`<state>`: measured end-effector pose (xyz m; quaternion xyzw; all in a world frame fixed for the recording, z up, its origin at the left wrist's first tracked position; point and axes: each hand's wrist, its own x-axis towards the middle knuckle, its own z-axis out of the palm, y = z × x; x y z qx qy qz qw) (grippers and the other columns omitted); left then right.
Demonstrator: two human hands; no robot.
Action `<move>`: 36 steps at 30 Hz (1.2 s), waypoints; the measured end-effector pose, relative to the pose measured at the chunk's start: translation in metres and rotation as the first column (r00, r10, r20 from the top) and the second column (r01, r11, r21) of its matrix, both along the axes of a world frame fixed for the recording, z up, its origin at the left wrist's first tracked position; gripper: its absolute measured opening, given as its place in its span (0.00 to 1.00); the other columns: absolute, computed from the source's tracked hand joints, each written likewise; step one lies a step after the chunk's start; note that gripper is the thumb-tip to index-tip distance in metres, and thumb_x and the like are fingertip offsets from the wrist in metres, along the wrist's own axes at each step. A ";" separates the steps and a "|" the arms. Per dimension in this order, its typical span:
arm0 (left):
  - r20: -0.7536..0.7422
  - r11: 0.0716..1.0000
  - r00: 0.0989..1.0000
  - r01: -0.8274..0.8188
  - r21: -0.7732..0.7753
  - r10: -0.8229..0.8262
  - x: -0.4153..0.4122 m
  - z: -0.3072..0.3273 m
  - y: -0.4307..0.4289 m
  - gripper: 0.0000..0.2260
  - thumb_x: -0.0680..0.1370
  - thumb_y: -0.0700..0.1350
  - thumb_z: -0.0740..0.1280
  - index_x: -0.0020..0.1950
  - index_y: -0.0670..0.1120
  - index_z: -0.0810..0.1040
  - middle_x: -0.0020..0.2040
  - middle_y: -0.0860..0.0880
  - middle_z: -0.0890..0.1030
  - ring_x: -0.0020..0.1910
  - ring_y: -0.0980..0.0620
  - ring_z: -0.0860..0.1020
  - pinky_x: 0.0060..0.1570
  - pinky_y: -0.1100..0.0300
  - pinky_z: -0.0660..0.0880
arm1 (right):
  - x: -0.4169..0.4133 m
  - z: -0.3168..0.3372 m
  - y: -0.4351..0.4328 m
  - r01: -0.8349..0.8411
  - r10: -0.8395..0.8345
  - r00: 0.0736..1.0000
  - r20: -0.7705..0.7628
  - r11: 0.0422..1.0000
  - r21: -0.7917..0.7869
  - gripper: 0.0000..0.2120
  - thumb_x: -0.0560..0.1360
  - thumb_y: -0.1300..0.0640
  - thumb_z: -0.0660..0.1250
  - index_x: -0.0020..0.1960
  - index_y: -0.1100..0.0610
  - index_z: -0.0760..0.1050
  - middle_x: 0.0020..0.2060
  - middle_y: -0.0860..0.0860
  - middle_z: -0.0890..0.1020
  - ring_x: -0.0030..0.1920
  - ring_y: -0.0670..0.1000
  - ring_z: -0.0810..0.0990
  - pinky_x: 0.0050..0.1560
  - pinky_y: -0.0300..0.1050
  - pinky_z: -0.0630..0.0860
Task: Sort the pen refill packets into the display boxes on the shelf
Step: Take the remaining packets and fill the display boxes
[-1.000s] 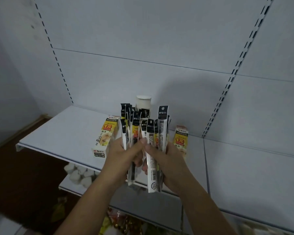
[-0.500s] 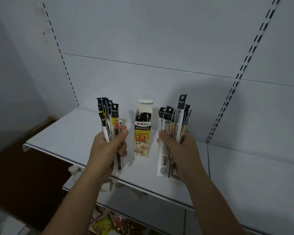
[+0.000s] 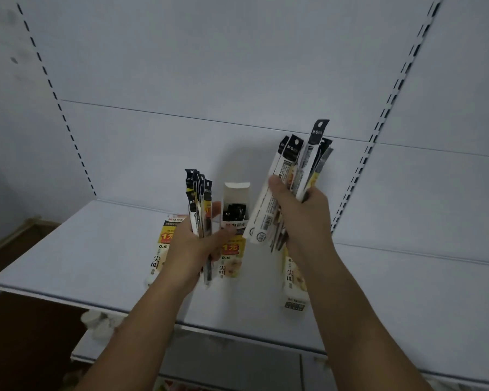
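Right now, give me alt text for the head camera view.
A person's left hand grips one bundle of pen refill packets and the right hand a second bundle, above a white shelf. Between them stands an open display box with dark packets inside; two more boxes sit partly behind the hands.

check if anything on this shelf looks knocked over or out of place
Two display boxes lie flat on the shelf: the left box, partly behind the left hand, and the right box, below the right hand. Only the middle box stands upright, flap open, packets inside. Nothing looks spilled.
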<state>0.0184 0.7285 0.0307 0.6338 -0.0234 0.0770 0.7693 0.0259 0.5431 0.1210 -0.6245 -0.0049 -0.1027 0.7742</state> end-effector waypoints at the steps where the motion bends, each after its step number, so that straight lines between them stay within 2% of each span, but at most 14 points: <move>1: 0.005 1.000 1.000 0.017 0.007 -0.017 0.001 -0.001 0.000 0.18 0.75 0.42 0.79 0.64 0.46 0.83 0.44 0.43 0.84 0.35 0.47 0.73 0.36 0.52 0.71 | 0.002 0.004 0.001 0.018 -0.018 1.000 0.017 1.000 0.013 0.03 0.77 0.52 0.76 0.49 0.50 0.84 0.42 0.51 0.88 0.46 0.52 0.88 0.47 0.50 0.86; 3: -0.003 1.000 1.000 0.017 -0.003 -0.017 0.003 -0.002 0.001 0.15 0.75 0.41 0.78 0.61 0.44 0.83 0.41 0.43 0.83 0.34 0.47 0.73 0.35 0.53 0.72 | 0.004 0.011 0.004 0.066 -0.066 0.996 0.067 0.998 0.006 0.03 0.77 0.53 0.76 0.49 0.49 0.84 0.43 0.49 0.88 0.44 0.49 0.88 0.44 0.45 0.85; 6: -0.008 1.000 1.000 0.026 -0.005 -0.026 0.005 -0.003 0.003 0.14 0.75 0.43 0.78 0.60 0.43 0.84 0.42 0.38 0.83 0.34 0.45 0.73 0.34 0.53 0.71 | 0.008 0.016 0.012 0.113 -0.114 0.986 0.121 0.993 0.016 0.03 0.77 0.54 0.76 0.49 0.49 0.83 0.42 0.45 0.88 0.44 0.45 0.88 0.41 0.38 0.82; 9: -0.016 0.999 0.999 0.035 -0.002 -0.035 0.006 -0.003 0.004 0.17 0.73 0.45 0.79 0.60 0.43 0.84 0.44 0.33 0.82 0.36 0.44 0.72 0.34 0.53 0.71 | 0.013 0.015 0.023 0.159 -0.158 0.978 0.139 0.987 0.004 0.03 0.77 0.55 0.76 0.48 0.49 0.83 0.42 0.45 0.88 0.43 0.46 0.88 0.40 0.40 0.83; 11: -0.020 0.999 0.999 0.038 -0.007 -0.038 0.005 -0.003 0.005 0.15 0.74 0.43 0.78 0.60 0.42 0.83 0.47 0.31 0.82 0.36 0.43 0.73 0.33 0.54 0.73 | 0.017 0.014 0.030 0.177 -0.174 0.972 0.156 0.984 -0.003 0.04 0.77 0.56 0.77 0.48 0.48 0.83 0.42 0.45 0.88 0.43 0.46 0.88 0.41 0.41 0.84; 15: -0.018 0.998 0.998 0.058 -0.016 -0.058 0.004 -0.001 0.006 0.11 0.76 0.40 0.77 0.58 0.47 0.86 0.49 0.34 0.84 0.36 0.44 0.73 0.32 0.54 0.74 | 0.022 0.017 0.038 0.190 -0.182 0.962 0.205 0.982 -0.019 0.06 0.77 0.57 0.76 0.47 0.47 0.82 0.40 0.43 0.87 0.42 0.43 0.88 0.40 0.38 0.82; 17: -0.018 0.998 0.998 0.055 -0.011 -0.056 0.004 -0.001 0.006 0.11 0.76 0.41 0.77 0.58 0.48 0.85 0.50 0.35 0.85 0.36 0.43 0.74 0.33 0.54 0.74 | 0.024 0.018 0.041 0.195 -0.174 0.957 0.233 0.978 -0.072 0.05 0.77 0.56 0.76 0.47 0.48 0.82 0.40 0.44 0.87 0.43 0.44 0.87 0.41 0.40 0.83; 21: -0.010 0.999 0.999 0.042 -0.011 -0.042 0.004 -0.001 0.003 0.14 0.75 0.42 0.78 0.59 0.44 0.84 0.50 0.33 0.84 0.37 0.43 0.74 0.34 0.53 0.73 | 0.025 0.020 0.042 0.217 -0.172 0.943 0.284 0.966 -0.138 0.04 0.77 0.54 0.76 0.47 0.50 0.81 0.40 0.47 0.87 0.41 0.47 0.87 0.42 0.53 0.86; 23: -0.007 0.999 0.999 0.033 -0.011 -0.033 0.005 -0.002 0.002 0.15 0.74 0.44 0.79 0.59 0.44 0.84 0.51 0.32 0.84 0.37 0.43 0.73 0.35 0.52 0.73 | 0.025 0.018 0.041 0.218 -0.158 0.937 0.312 0.962 -0.167 0.05 0.78 0.54 0.76 0.47 0.50 0.80 0.39 0.47 0.86 0.39 0.49 0.87 0.41 0.56 0.86; 30: 0.012 0.999 0.999 0.035 0.014 -0.035 0.006 -0.003 0.001 0.16 0.76 0.43 0.78 0.60 0.38 0.81 0.47 0.27 0.79 0.36 0.43 0.72 0.35 0.50 0.71 | 0.025 0.005 0.040 0.221 -0.106 0.922 0.372 0.933 -0.282 0.06 0.78 0.55 0.76 0.46 0.49 0.79 0.38 0.49 0.85 0.38 0.52 0.86 0.38 0.53 0.85; 34: 0.007 0.999 0.999 0.036 -0.021 -0.035 0.006 -0.003 0.003 0.19 0.73 0.45 0.80 0.59 0.38 0.81 0.40 0.36 0.80 0.35 0.44 0.72 0.35 0.50 0.71 | 0.024 -0.001 0.035 0.203 -0.037 0.920 0.389 0.896 -0.395 0.10 0.77 0.53 0.76 0.47 0.58 0.80 0.38 0.55 0.84 0.40 0.58 0.84 0.40 0.57 0.83; 36: 0.006 0.999 1.000 0.031 -0.027 -0.031 0.006 -0.003 0.003 0.19 0.72 0.46 0.79 0.59 0.40 0.82 0.41 0.37 0.81 0.35 0.44 0.73 0.35 0.51 0.71 | 0.022 0.001 0.030 0.191 -0.032 0.925 0.378 0.899 -0.393 0.10 0.76 0.54 0.77 0.47 0.59 0.81 0.37 0.53 0.84 0.39 0.53 0.85 0.38 0.49 0.83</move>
